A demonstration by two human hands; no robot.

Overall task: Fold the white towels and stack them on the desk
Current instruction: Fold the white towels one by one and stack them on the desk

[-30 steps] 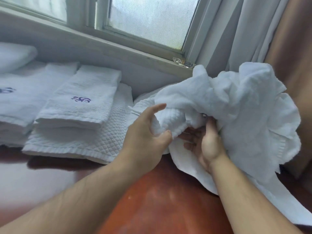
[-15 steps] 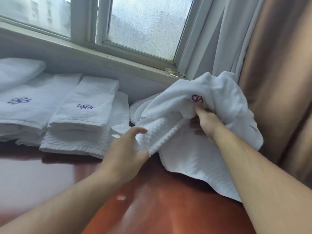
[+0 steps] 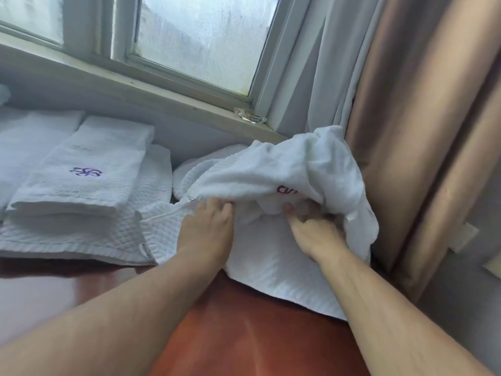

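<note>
- Roughly half the near view is a glossy red-brown desk [image 3: 244, 335], which runs far to the wall under a window [image 3: 203, 36].
- Brown curtain [image 3: 420, 131] hangs at right, with a pale grey curtain [image 3: 311, 63] just left of it against the window frame.
- Loose towel [image 3: 271, 169], white and crumpled, is heaped at the far right of the desk and touches the brown curtain. Its near edge lies flat on the wood.
- Folded pile at far left: a wide quilted towel [image 3: 81, 240] at the bottom and a narrower folded towel [image 3: 108, 147] on top, purple emblem up. More folded white cloth lies further left, cut off by the frame.
- Left hand [image 3: 208, 226]: fingers curled into a fold on the loose towel's left side, grasping it.
- Right hand [image 3: 314, 229]: thumb and fingers clenched on a bunch of the same towel.
- Red lettering [image 3: 287, 189] sits just above the right thumb, partly hidden.
</note>
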